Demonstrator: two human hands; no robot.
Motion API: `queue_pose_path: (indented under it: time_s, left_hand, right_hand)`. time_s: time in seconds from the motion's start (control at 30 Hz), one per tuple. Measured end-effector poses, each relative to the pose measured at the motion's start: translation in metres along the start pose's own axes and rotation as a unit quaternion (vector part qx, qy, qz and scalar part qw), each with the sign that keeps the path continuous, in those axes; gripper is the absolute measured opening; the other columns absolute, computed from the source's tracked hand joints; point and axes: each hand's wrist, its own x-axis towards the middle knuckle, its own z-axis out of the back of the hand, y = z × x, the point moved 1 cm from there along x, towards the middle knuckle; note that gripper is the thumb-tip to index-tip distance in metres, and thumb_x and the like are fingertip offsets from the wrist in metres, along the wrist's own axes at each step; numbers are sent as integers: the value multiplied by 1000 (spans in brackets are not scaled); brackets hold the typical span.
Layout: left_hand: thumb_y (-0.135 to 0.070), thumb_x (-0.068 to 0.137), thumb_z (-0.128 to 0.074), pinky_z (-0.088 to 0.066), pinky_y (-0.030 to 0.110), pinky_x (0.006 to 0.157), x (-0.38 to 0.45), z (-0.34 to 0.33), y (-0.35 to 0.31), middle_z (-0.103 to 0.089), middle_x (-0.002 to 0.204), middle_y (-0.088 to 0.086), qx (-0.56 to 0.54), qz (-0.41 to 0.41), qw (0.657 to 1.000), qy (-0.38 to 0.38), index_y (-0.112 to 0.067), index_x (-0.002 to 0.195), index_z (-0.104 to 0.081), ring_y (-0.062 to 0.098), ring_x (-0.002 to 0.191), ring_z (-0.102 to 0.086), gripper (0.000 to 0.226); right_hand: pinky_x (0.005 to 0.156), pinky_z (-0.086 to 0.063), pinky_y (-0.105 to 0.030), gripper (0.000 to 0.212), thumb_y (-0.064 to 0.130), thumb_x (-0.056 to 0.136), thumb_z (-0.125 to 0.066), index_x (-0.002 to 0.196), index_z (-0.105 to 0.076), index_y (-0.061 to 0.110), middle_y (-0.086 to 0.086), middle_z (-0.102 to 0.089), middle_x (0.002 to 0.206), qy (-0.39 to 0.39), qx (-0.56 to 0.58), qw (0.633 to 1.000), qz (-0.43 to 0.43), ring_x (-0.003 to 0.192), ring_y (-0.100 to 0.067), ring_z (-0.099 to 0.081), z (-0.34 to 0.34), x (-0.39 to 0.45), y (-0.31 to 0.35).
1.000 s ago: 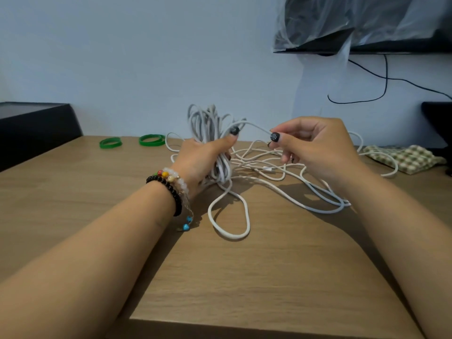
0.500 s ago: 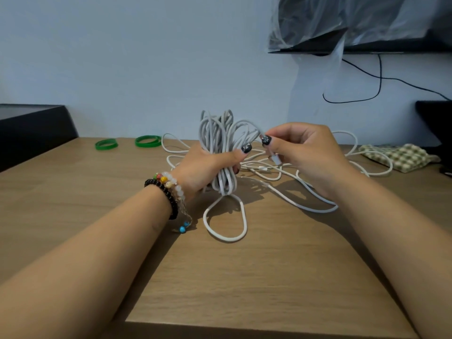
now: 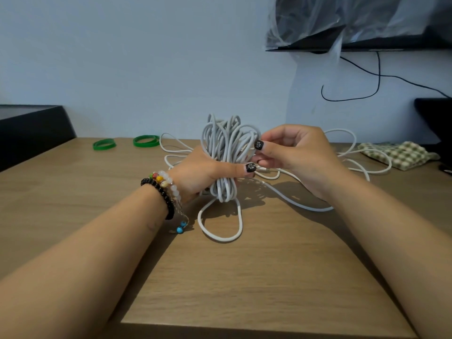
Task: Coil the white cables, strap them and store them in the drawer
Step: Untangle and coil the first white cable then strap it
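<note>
Cable bundle [image 3: 226, 155] stands upright in your left hand [image 3: 203, 172], fingers wrapped round its middle, thumb across the front. Your right hand [image 3: 293, 157] pinches a strand at the bundle's upper right edge between thumb and forefinger. Loose white cable [image 3: 318, 204] trails over the wooden surface [image 3: 244, 277] to the right, one loop [image 3: 220, 231] lying below the bundle. Two green bands [image 3: 124, 142] sit apart, far left.

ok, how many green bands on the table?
2. One green band lies at the table's far left; the other green band is just right of it, beside the loose cable. None looks hidden.
</note>
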Motion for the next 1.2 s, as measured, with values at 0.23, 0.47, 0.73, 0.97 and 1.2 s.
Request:
queue_pose_path:
  time_s: [0.23, 0.47, 0.73, 0.97, 1.2]
  left_hand:
    - [-1, 77, -75, -55, 28, 64, 3, 5, 2, -73, 72, 1, 96, -7, 993, -74, -18, 82, -68, 13, 66, -68, 19]
    - [7, 76, -70, -57, 24, 69, 0, 0, -4, -71, 77, -5, 56, -7, 998, 18, -14, 92, -65, 9, 74, -68, 27]
    - [1, 65, -73, -58, 31, 68, -1, -14, 1, -70, 82, 11, 8, -12, 999, 43, -9, 95, -64, 20, 78, -69, 33]
    - [6, 64, -69, -55, 37, 71, 1, -27, 3, -64, 87, 21, 0, -23, 998, 64, -1, 98, -61, 29, 80, -64, 35]
    - [15, 67, -68, -55, 48, 82, 1, -33, 4, -67, 91, 29, 21, 2, 998, 59, 11, 98, -62, 35, 87, -67, 31]
  right_hand:
    - [62, -58, -26, 11, -8, 82, -68, 85, -68, 3, -12, -69, 75, -23, -79, 992, 94, 67, -22, -72, 4, -1, 6]
    - [62, -56, -26, 10, 2, 80, -74, 83, -70, 10, -6, -71, 73, -35, -35, 997, 60, 63, -14, -67, 5, 1, 2]
    - [97, -47, -41, 55, 8, 70, -50, 125, -56, 13, -14, -56, 121, 112, 155, 981, 29, 112, -25, -57, -5, -1, -3]
    - [94, -53, -35, 47, 24, 74, -76, 119, -64, 20, -5, -67, 119, 104, 16, 989, 104, 111, -19, -64, -18, -8, 8]
    - [84, -57, -38, 25, -9, 79, -67, 93, -69, 11, -10, -74, 96, 57, 29, 993, 97, 93, -23, -71, -29, -6, 8]
